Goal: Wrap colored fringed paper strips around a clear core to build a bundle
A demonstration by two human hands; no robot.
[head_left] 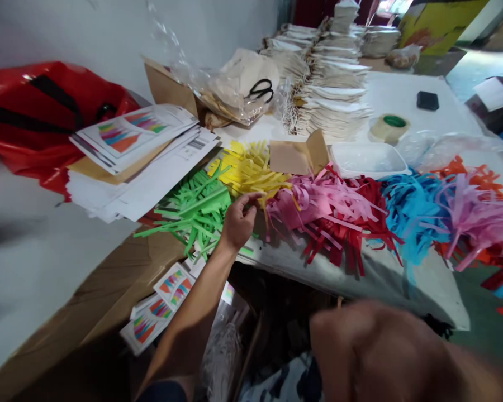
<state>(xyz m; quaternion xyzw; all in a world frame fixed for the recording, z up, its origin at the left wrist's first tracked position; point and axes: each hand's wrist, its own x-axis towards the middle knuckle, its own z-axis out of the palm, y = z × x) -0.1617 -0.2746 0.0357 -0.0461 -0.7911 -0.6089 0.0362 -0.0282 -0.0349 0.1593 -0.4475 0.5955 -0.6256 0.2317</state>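
My left hand (240, 220) reaches to the front edge of the pile of yellow paper tassels (251, 170). Its fingers are bent into a pinch at the yellow strips, and the fingertips are partly hidden. Just left of it lie green paper tassels (201, 206); pink paper tassels (331, 198) lie to its right, over dark red ones (352, 240). My right hand (377, 346) is low in front of my body, apart from the table, and smeared by motion. Its fingers cannot be made out.
Blue tassels (414, 212) and more pink ones lie rightward. Behind stand a cardboard piece (291, 157), white tray (369, 159), tape roll (389, 128), scissors (260, 90) and stacked cloth bundles (335, 106). Printed sheets (129, 134) and a red bag (20, 134) are left.
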